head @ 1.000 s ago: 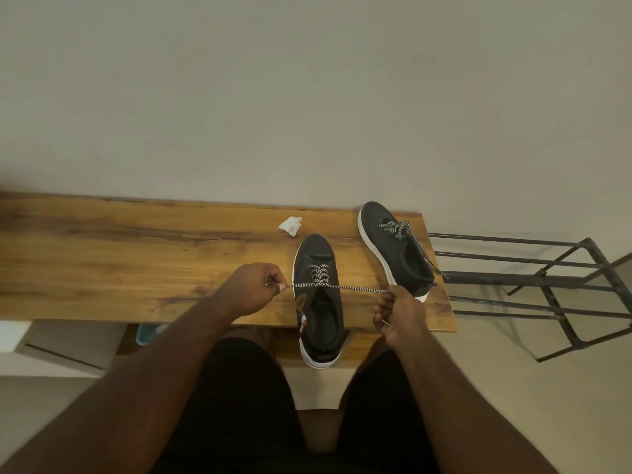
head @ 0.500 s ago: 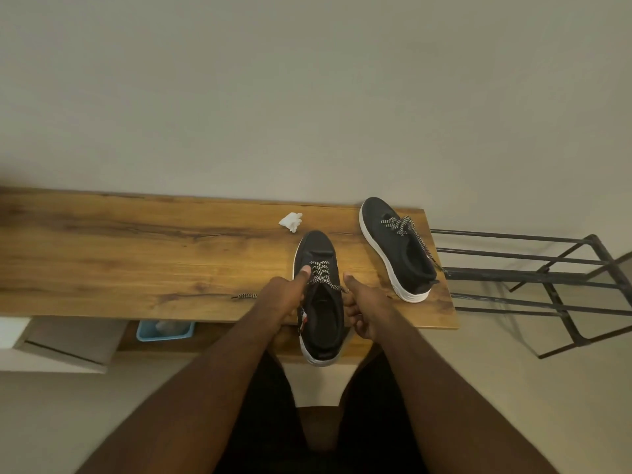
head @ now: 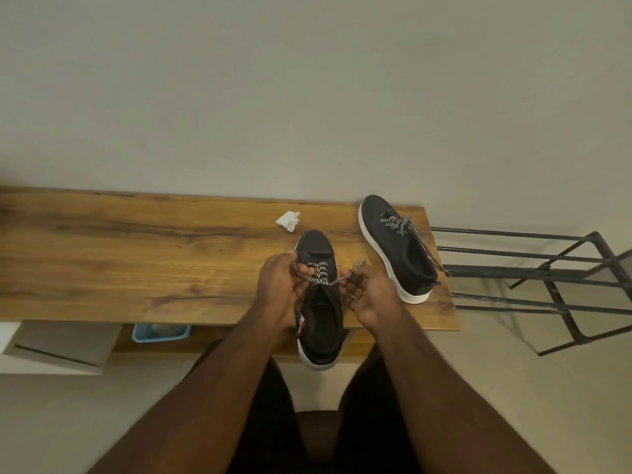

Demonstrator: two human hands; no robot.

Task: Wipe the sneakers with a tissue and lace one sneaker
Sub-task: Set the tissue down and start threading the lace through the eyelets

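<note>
A black sneaker with a white sole (head: 319,319) lies on the wooden table (head: 136,261), toe away from me, heel over the front edge. Its black-and-white lace (head: 318,273) crosses above the tongue. My left hand (head: 277,289) pinches the left lace strand beside the eyelets. My right hand (head: 367,295) pinches the right strand, whose end sticks up past my fingers. The second black sneaker (head: 396,248) lies at the table's right end, laced, one lace end hanging off the edge. A crumpled white tissue (head: 289,219) lies behind the near sneaker.
A black metal rack (head: 547,285) stands to the right of the table. A blue tray (head: 160,331) sits on a shelf under the table. A white box (head: 51,347) is at lower left. A plain wall rises behind the table.
A second ago both hands pulled the lace ends wide apart. They then came together at the sneaker, and now each pinches a strand close over the tongue.
</note>
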